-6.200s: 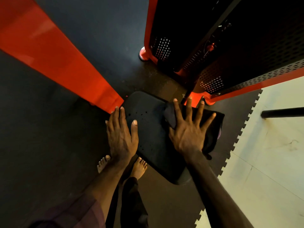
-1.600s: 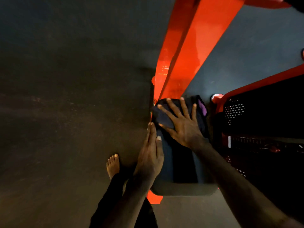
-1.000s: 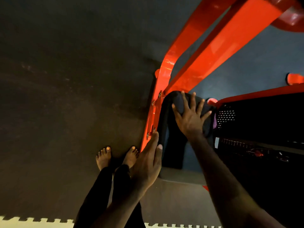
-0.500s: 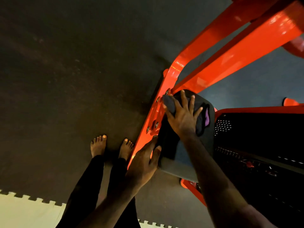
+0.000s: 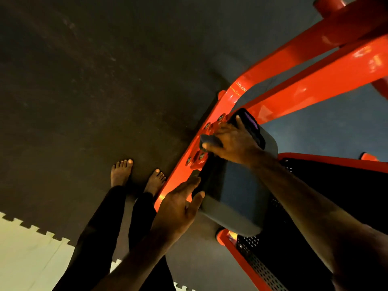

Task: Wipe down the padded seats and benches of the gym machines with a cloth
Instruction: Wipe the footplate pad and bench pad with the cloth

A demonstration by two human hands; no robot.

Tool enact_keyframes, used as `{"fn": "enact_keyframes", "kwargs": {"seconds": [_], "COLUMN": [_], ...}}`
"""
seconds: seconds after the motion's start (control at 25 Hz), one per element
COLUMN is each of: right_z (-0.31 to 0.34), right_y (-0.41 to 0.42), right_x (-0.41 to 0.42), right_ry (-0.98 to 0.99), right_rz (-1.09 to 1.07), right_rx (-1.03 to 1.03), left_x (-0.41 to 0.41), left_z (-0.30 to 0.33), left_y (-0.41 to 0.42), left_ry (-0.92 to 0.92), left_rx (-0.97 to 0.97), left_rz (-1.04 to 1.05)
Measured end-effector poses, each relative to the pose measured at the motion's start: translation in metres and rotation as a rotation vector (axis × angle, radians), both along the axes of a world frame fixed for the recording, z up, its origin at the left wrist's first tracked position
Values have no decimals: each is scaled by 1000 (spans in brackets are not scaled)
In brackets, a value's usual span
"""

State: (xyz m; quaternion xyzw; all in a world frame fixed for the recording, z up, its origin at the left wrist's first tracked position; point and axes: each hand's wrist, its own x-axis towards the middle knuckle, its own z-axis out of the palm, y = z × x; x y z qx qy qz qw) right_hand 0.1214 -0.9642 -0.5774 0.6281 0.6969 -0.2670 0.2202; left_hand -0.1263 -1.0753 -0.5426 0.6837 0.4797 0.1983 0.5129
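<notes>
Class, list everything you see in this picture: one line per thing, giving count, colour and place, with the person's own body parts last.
seat pad: one, dark grey, centre right, bolted to the frame
cloth: one, black with a purple patch, at the pad's far end under the right hand
frame: one, orange, running from centre to upper right
perforated panel: one, black, orange-edged, right
floor mat: dark, left and top
light floor: pale, lower left
feet: two, bare, on the mat
left hand: touches the pad's near edge
right hand: grips the cloth
</notes>
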Motion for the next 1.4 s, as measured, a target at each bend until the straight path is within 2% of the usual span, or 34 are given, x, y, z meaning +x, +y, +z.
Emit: {"fn": "enact_keyframes", "kwargs": {"seconds": [0.04, 0.16, 0.2, 0.24, 0.36, 0.48, 0.56, 0.68, 0.72, 0.8, 0.84, 0.88, 1.0, 1.08, 1.16, 1.28, 1.4], "right_z": [-6, 5, 3, -1, -9, -15, -18, -26, -28, -31, -34, -32, -33, -32, -26, -15, -12], "right_y": [-9, -31, -28, -19, 17, -1, 2, 35, 40, 35, 33, 34, 36, 25, 5, -23, -11], "right_x": [-5, -18, -12, -3, 24, 16, 25, 45, 41, 30, 33, 41, 88, 106, 123, 153, 138], "right_ry": [6, 196, 202, 158, -51, 52, 75, -100, -133, -109, -75, -65, 30, 122, 148, 92, 183], "right_rz": [39, 231, 259, 240, 0, 161, 166, -149, -131, 71, 106, 44, -504, -719, -842, -1054, -1054], "right_rx": [4, -85, -76, -80, -35, -80, -64, -7, -24, -45, -33, -28, 45, 127, 140, 24, 56], "left_x": [-6, -2, 0, 3, 11, 23, 30, 46, 52, 63, 68, 73, 81, 83, 82, 81, 84], "left_z": [-6, -25, -24, -21, -14, -17, -22, -36, -42, -53, -56, -58, -58, -57, -59, -67, -68], "left_y": [9, 16, 15, 15, 26, 40, 50, 64, 69, 78, 81, 84, 92, 97, 99, 98, 100], "left_ry": [-16, 52, 74, 68, 99, 75, 49, 16, 19, 42, 70, 93, 115, 119, 138, 194, 157], "left_rx": [-102, -71, -67, -61, 25, 27, -2, -132, -169, -216, -229, -237, -254, -261, -293, -366, -403], "left_rz": [33, -24, -29, -25, -31, -30, -33, -112, -140, -187, -201, -207, -212, -221, -235, -239, -210]}}
